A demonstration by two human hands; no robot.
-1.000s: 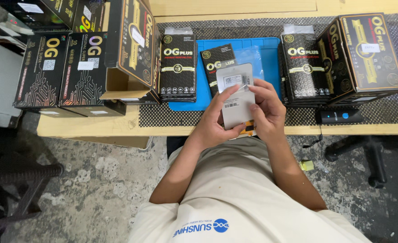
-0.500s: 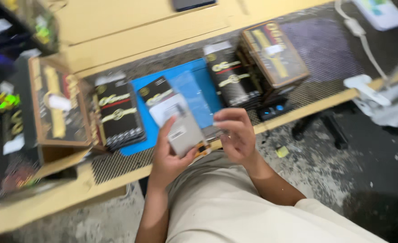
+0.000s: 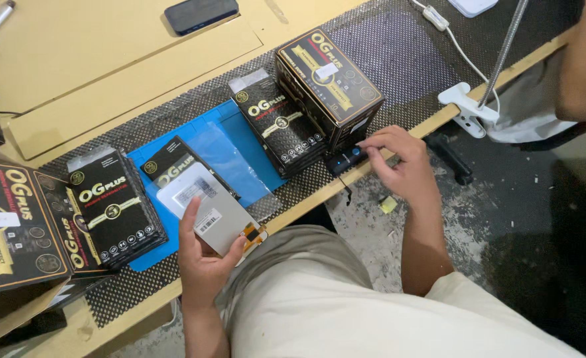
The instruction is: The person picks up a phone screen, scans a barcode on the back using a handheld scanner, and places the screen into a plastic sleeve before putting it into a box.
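Observation:
My left hand (image 3: 201, 260) holds a flat grey screen panel (image 3: 206, 207) with a white label and an orange flex tail, tilted over the table's front edge. My right hand (image 3: 399, 159) has let go of it and reaches right, fingertips on a small black device with a blue button (image 3: 346, 159) at the table edge. Behind the panel lie a slim black-and-gold box (image 3: 173, 166) and a clear plastic sleeve (image 3: 221, 154) on a blue mat (image 3: 250, 149).
Stacks of slim black boxes (image 3: 116, 209) (image 3: 281, 126) flank the mat. A larger black carton (image 3: 329, 76) stands right, open cartons (image 3: 17, 229) left. A dark phone (image 3: 201, 13) lies at the back. A white clamp (image 3: 465, 106) with a lamp arm grips the edge; another person's arm (image 3: 585, 59) is far right.
The view swung right. My right hand came off the screen panel and moved right to the small black device; my left hand alone keeps the panel.

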